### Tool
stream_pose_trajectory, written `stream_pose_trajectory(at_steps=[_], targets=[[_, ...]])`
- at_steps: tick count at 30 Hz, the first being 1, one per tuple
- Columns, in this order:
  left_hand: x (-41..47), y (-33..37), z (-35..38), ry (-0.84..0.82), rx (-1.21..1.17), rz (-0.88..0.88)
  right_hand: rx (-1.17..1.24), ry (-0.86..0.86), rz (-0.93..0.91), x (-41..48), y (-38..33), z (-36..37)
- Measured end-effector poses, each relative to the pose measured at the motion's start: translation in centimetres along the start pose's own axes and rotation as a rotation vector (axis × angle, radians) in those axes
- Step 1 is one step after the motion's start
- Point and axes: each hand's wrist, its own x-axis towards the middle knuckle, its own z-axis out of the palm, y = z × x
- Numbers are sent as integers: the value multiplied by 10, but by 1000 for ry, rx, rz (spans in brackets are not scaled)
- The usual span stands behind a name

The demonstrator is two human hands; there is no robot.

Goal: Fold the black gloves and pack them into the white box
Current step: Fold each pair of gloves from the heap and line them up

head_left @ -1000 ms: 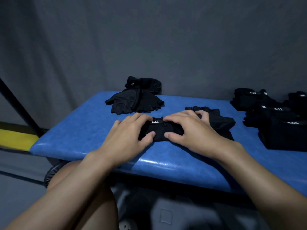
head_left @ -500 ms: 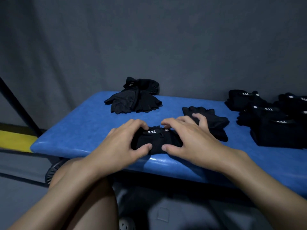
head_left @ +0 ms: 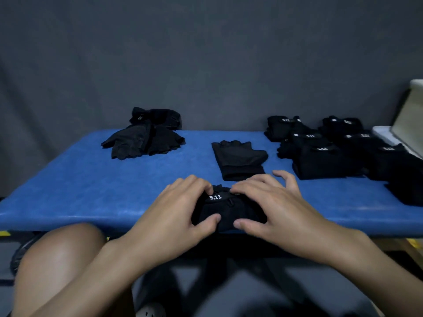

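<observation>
A folded black glove (head_left: 225, 208) with a white "5.11" mark lies at the near edge of the blue table (head_left: 91, 186). My left hand (head_left: 178, 213) grips its left side and my right hand (head_left: 272, 207) grips its right side, thumbs at the front. Just beyond it a single black glove (head_left: 238, 157) lies flat. A loose heap of unfolded black gloves (head_left: 146, 136) sits at the back left. Several folded gloves (head_left: 320, 152) are stacked in rows at the right. The white box (head_left: 407, 124), its lid raised, shows at the far right edge.
A dark grey cloth wall (head_left: 206, 60) rises right behind the table. My bare knee (head_left: 59, 255) is below the table's front edge at the left. A yellow strip (head_left: 4, 233) shows low at the far left.
Both hands have pulled the folded glove toward the near table edge, away from the flat glove. The view has swung right, bringing the white box into sight.
</observation>
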Motion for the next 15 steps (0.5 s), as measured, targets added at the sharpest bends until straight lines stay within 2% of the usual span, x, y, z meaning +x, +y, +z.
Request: stream_pose_trajectory(at_steps=[3,9,15], targets=[[10,11,13,1,-55,48,16,33,40,-15,11,-2],[21,21,28,84,-162,56,222,109,92,-32,31,-1],[14,18,30,112,-27,15,351,137,226,-27,34,5]])
